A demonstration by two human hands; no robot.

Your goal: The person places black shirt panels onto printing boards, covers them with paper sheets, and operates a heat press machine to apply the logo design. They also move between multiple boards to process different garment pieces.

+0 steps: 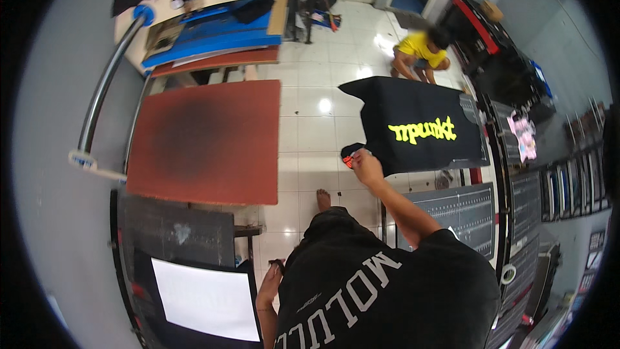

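A black shirt (413, 102) with bright yellow lettering lies spread over a board on the right. At its near left corner my right hand (368, 167) is closed, pinching the shirt's sleeve (349, 149). A small orange-red patch shows beside the fingertips; whether it is print or a separate piece I cannot tell. My left hand (268, 284) hangs low beside my body, left of my dark shirt. Its fingers are curled around a small dark thing (276, 263), too small to name.
To the left stands a reddish-brown board (213, 174) with a dark smudge. Below it lies a white sheet (206, 300) on black cloth. A grey gridded board (452, 213) sits nearer on the right. Beyond the shirt a person in yellow (416, 45) crouches on the tiled floor (323, 136).
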